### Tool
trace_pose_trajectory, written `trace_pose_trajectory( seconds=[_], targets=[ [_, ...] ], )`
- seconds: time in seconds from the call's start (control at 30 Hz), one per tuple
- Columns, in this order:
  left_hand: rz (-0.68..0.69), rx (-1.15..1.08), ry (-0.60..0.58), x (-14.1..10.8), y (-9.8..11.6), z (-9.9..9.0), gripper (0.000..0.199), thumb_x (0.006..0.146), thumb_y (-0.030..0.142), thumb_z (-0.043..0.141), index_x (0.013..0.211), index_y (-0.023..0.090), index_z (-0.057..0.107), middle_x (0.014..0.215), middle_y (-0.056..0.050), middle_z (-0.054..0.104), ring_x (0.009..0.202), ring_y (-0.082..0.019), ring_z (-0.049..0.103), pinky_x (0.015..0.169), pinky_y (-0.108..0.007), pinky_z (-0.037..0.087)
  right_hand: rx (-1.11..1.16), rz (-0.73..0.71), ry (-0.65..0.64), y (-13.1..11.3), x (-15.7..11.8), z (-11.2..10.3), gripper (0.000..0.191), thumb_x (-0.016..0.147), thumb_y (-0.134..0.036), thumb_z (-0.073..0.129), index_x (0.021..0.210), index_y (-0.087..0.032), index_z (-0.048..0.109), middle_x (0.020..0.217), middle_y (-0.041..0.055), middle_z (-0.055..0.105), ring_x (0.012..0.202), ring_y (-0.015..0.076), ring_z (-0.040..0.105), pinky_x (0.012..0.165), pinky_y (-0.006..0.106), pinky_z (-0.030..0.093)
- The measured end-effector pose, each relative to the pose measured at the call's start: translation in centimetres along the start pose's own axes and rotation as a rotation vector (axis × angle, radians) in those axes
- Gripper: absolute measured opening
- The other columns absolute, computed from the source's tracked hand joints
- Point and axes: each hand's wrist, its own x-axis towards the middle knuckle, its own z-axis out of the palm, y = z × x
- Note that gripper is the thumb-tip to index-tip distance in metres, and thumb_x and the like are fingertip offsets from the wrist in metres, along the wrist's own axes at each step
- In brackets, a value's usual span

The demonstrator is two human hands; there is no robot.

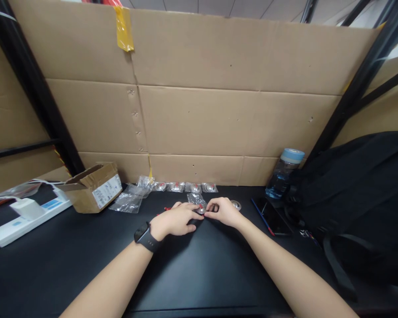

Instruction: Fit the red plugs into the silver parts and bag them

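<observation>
Black table point(199, 274) runs along the bottom of the frame to its front edge, with room between the arms. In the middle, the left hand point(179, 219) lies palm down, fingers stretched out at a little silver disc point(201, 211), thumb apart. The right hand point(224, 212) curls in, thumb and finger close together by the disc; I can't tell if they grip. The disc is round, so no long side shows. Behind sit four bagged discs point(177, 187) in a row, then the cardboard wall point(192, 123).

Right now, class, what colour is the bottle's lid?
The lid is light blue; it shows best in the head view.
</observation>
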Motion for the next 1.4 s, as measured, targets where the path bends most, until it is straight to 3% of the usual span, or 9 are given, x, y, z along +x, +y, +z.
trace_pose_trajectory(
  seconds=[0.17,0.4,0.67,0.8,0.9,1.1,1.23,1.33,1.4],
  targets=[
    [0.002,-0.01,-0.05,-0.1,0.5,-0.2,0.058,0.087,0.033,0.062,0.144,0.038,0.051,0.162,-0.008,0.033,0.149,-0.027,0.03,0.113,-0.05,0.032,-0.012,0.039,0.036,0.7,0.2,0.4,0.013,0.073,-0.029,0.081,0.08,-0.021,0.073,0.071,-0.0022,0.071,0.058,0.0113,0.058,0.056,0.021,0.041],
    [0.005,-0.014,-0.053,-0.1,0.7,-0.3,0.059,0.085,0.032,0.062,0.143,0.038,0.052,0.165,-0.006,0.023,0.149,-0.027,0.032,0.113,-0.048,0.033,-0.056,0.107,0.182,0.8,0.5,1.9,0.019,0.069,-0.029,0.084,0.074,-0.022,0.068,0.07,-0.0039,0.067,0.061,0.0121,0.056,0.057,0.022,0.038],
    [0.035,-0.001,-0.047,-0.3,1.3,-0.6,0.057,0.085,0.027,0.061,0.14,0.039,0.054,0.165,-0.003,0.024,0.151,-0.03,0.025,0.113,-0.056,0.031,-0.211,0.051,0.31,-0.4,0.8,2.6,0.02,0.071,-0.023,0.076,0.082,-0.023,0.059,0.079,-0.0021,0.062,0.071,0.0151,0.056,0.063,0.023,0.039],
    [-0.161,-0.013,-0.096,-0.9,2.0,-1.2,0.062,0.081,0.029,0.066,0.139,0.047,0.053,0.168,0.003,0.009,0.153,-0.041,0.005,0.114,-0.069,0.019,-0.302,0.03,0.31,-1.0,0.9,2.5,0.02,0.074,-0.025,0.074,0.084,-0.023,0.056,0.082,-0.0013,0.062,0.073,0.0165,0.056,0.065,0.024,0.039],
    [-0.257,-0.047,-0.185,-1.3,2.5,-1.7,0.066,0.08,0.031,0.066,0.141,0.049,0.05,0.168,0.003,0.012,0.152,-0.044,0.001,0.114,-0.071,0.015,-0.345,0.028,0.306,-1.1,1.0,2.4,0.022,0.074,-0.027,0.074,0.086,-0.023,0.056,0.085,-0.0006,0.063,0.075,0.0175,0.057,0.066,0.025,0.039],
    [-0.194,-0.118,-0.235,-1.2,2.1,-2.2,0.064,0.079,0.03,0.068,0.138,0.052,0.053,0.165,0.005,0.021,0.152,-0.041,0.006,0.116,-0.07,0.011,-0.389,0.011,0.325,-1.3,0.9,2.3,0.022,0.076,-0.026,0.075,0.089,-0.024,0.057,0.089,0.0001,0.064,0.083,0.0198,0.061,0.071,0.027,0.04],
    [-0.216,-0.141,-0.221,-1.9,1.2,-3.1,0.057,0.079,0.036,0.071,0.132,0.052,0.059,0.163,0.003,0.03,0.151,-0.045,0.012,0.113,-0.071,0.017,-0.36,0.005,0.32,-1.3,0.9,2.7,0.018,0.076,-0.021,0.074,0.083,-0.023,0.057,0.083,-0.002,0.061,0.074,0.0164,0.058,0.067,0.025,0.038],
    [-0.173,-0.144,-0.147,-2.5,0.1,-4.0,0.052,0.078,0.035,0.072,0.128,0.049,0.063,0.152,0.001,0.05,0.146,-0.042,0.032,0.113,-0.066,0.026,-0.243,-0.045,0.285,-1.2,0.9,2.2,0.021,0.074,-0.022,0.076,0.085,-0.023,0.059,0.082,-0.0029,0.058,0.07,0.0141,0.054,0.065,0.024,0.04],
    [-0.11,-0.143,-0.02,-2.6,-0.6,-4.2,0.056,0.081,0.029,0.067,0.134,0.046,0.057,0.137,0.0,0.062,0.133,-0.034,0.052,0.11,-0.054,0.036,-0.136,-0.156,0.196,-1.0,0.8,1.1,0.029,0.071,-0.026,0.08,0.092,-0.023,0.06,0.085,-0.0025,0.058,0.07,0.0132,0.053,0.065,0.023,0.042]
  ],
)
